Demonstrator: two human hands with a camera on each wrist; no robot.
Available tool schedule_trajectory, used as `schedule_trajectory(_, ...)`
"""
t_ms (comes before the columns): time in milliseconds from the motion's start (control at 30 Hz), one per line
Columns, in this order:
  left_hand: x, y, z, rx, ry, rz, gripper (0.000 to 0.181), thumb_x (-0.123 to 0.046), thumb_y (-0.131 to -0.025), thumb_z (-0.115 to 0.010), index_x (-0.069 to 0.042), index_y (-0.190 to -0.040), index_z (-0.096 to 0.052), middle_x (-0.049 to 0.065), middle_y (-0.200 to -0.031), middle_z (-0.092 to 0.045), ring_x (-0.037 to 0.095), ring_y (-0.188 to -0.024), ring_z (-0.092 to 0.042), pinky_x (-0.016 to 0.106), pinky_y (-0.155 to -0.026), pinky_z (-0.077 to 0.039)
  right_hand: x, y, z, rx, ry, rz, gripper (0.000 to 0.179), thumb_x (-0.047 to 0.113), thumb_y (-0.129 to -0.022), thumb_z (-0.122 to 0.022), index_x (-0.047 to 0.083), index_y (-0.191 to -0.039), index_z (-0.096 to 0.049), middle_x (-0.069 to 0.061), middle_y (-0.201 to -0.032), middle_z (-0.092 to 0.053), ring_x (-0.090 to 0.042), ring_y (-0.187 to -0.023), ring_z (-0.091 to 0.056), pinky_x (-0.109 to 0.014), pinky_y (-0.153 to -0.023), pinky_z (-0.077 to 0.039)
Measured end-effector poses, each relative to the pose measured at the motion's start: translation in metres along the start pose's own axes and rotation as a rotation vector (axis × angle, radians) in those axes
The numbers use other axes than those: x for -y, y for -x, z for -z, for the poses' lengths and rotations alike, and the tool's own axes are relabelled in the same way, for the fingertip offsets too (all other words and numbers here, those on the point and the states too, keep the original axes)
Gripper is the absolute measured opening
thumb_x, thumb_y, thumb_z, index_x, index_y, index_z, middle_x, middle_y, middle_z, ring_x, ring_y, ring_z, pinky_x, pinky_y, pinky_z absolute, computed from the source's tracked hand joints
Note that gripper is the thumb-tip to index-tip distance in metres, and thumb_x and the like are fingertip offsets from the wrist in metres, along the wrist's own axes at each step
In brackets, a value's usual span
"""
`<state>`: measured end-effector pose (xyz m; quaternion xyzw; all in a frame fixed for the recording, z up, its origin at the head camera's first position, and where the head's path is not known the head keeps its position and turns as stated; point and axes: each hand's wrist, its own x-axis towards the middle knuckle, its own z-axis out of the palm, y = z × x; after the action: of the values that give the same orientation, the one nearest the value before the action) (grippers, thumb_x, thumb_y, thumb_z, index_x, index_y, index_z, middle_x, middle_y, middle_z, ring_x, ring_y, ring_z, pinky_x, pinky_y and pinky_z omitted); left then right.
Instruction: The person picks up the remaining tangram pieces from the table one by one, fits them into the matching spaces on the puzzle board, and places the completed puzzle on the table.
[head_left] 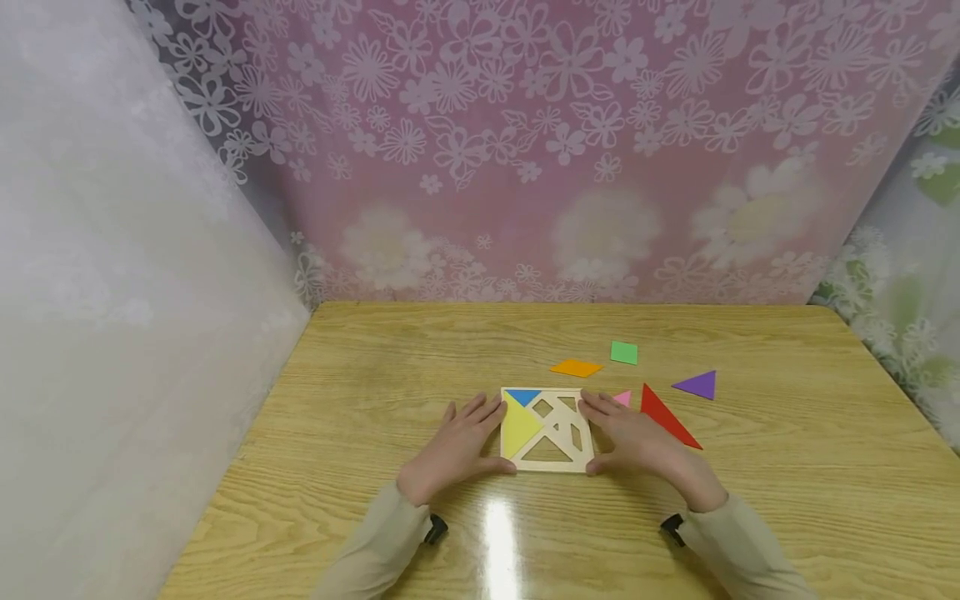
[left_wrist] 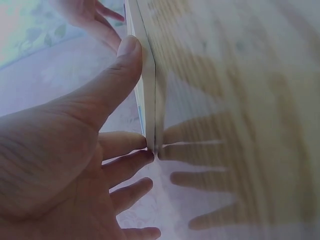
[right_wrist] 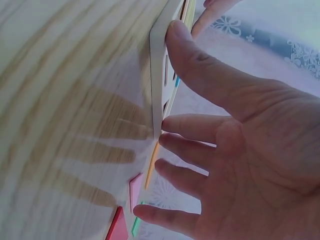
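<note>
A square wooden tangram board (head_left: 551, 467) lies flat on the table between both hands. A large yellow triangle (head_left: 519, 427) fills its left recess, and a small blue triangle (head_left: 522, 397) sits in the upper left one; the other recesses show bare. At the board's left edge, my left hand (head_left: 462, 446) touches the side with thumb near the lower corner and extended fingers near the upper corner. My right hand (head_left: 633, 442) touches the right edge in the same way. In the right wrist view, the thumb and nearest fingertips of the right hand (right_wrist: 250, 130) meet the board's side (right_wrist: 158, 85).
Loose pieces lie beyond and right of the board: an orange parallelogram (head_left: 577, 367), a green square (head_left: 624, 352), a purple triangle (head_left: 700, 385) and a red triangle (head_left: 667, 421). A pink piece (head_left: 624, 398) is partly hidden by the right hand. Flowered curtains (head_left: 480, 150) border the wooden table (head_left: 360, 367).
</note>
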<state>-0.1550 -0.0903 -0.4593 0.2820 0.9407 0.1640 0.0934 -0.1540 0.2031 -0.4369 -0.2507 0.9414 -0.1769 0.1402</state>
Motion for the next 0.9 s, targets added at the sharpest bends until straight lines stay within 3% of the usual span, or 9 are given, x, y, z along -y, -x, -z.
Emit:
schedule_trajectory(200,-0.001,-0.006,-0.002,0.001,0.001,0.001,0.094,-0.057,-0.088,-0.069,-0.008,-0.159,-0.031,0.006,-0.166,-0.025,0.031,-0.155,-0.018,0.068,-0.118,-0.016,-0.005,0.000,0.002,0.014,-0.014,-0.020,0.098,0.035,-0.079,-0.086,-0.005,-0.154,-0.037,-0.026,-0.162,-0.027,-0.050,-0.140,-0.039,-0.060,-0.106,-0.042)
schedule_trajectory(500,-0.002,-0.014,-0.004,-0.009,-0.003,-0.001,0.094,-0.058,-0.088,-0.068,-0.008,-0.160,-0.031,0.006,-0.167,-0.025,0.030,-0.155,-0.019,0.068,-0.117,-0.019,-0.015,-0.001,0.006,0.014,-0.057,-0.008,0.100,0.036,-0.078,-0.086,-0.007,-0.153,-0.036,-0.029,-0.161,-0.026,-0.052,-0.136,-0.042,-0.056,-0.099,-0.047)
schedule_trajectory(900,-0.005,-0.021,-0.004,0.011,0.014,-0.004,0.094,-0.057,-0.089,-0.068,-0.008,-0.160,-0.031,0.008,-0.166,-0.026,0.030,-0.155,-0.019,0.069,-0.117,-0.019,-0.022,0.001,0.009,0.007,-0.112,-0.018,0.099,0.035,-0.080,-0.084,-0.005,-0.155,-0.034,-0.027,-0.163,-0.024,-0.059,-0.144,-0.021,-0.068,-0.112,-0.028)
